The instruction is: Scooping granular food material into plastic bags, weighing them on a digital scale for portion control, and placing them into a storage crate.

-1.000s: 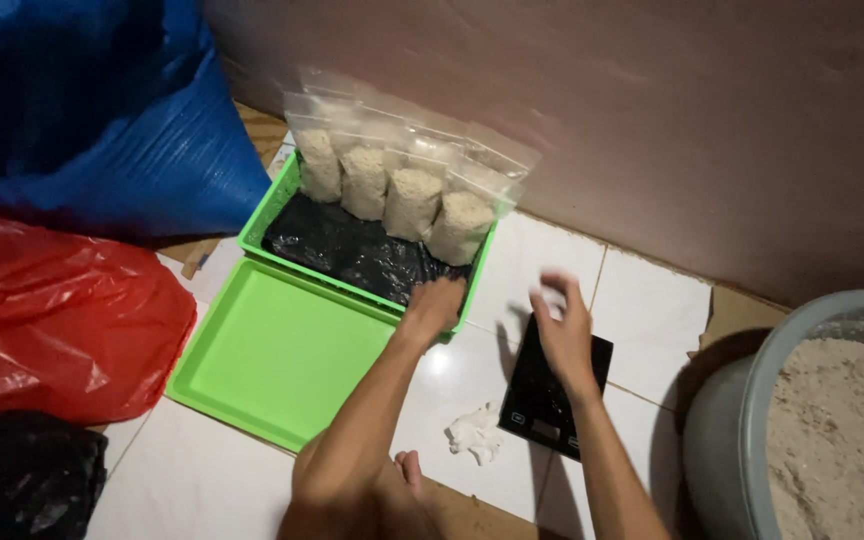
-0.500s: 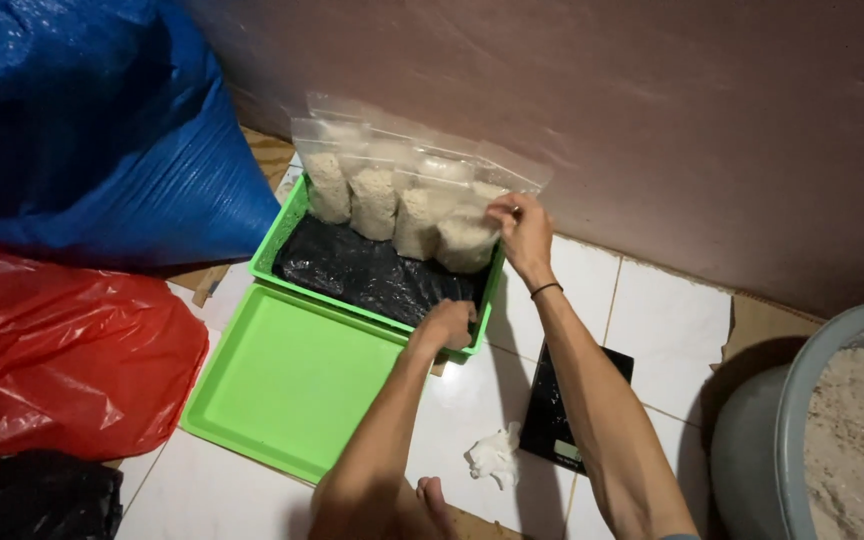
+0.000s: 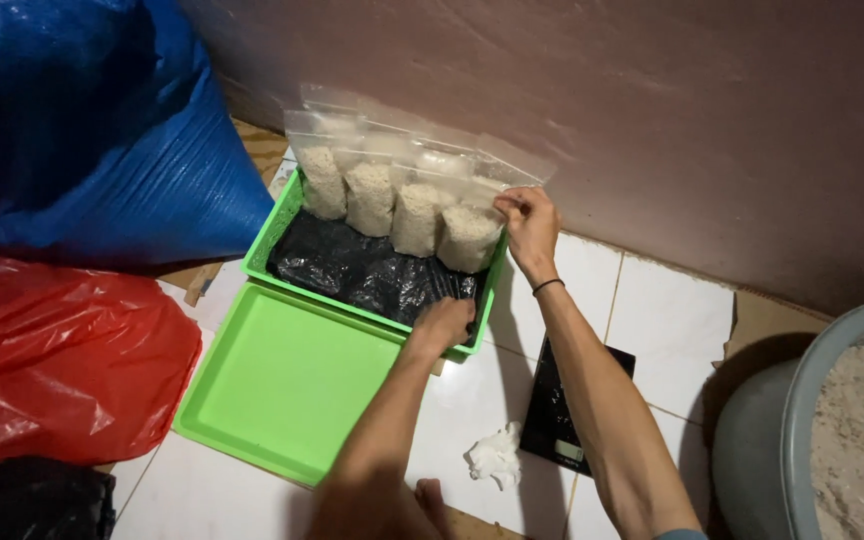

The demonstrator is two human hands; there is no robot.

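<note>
Broadly, the white tiled floor [image 3: 652, 320] carries everything, with a blue woven sack [image 3: 82, 120] and a red plastic bag [image 3: 52, 350] filling its left side and a grey tub of pale grain [image 3: 832, 420] at its right edge. Against the wall stands a green tray [image 3: 270, 240] lined with black plastic [image 3: 362, 275]; a second, bare green tray [image 3: 282, 385] lies just in front of it. Along the lined tray's far edge, four clear bags of grain [image 3: 397, 205] stand upright in a row running left to right, their flat tops leaning toward the wall. The rightmost bag [image 3: 467, 238] sits at the tray's far right corner. The right hand [image 3: 527, 225] is at that bag's top right corner, fingers [image 3: 508, 208] pressed together in a pinch on the clear plastic flap, so the bag lies just left of and below them. The left hand [image 3: 444, 322] is curled over the tray's near right rim, fingers bent and closed on it, nearer the body. A black scale [image 3: 562, 425] and a crumpled white scrap [image 3: 494, 458] lie beneath the right forearm.
</note>
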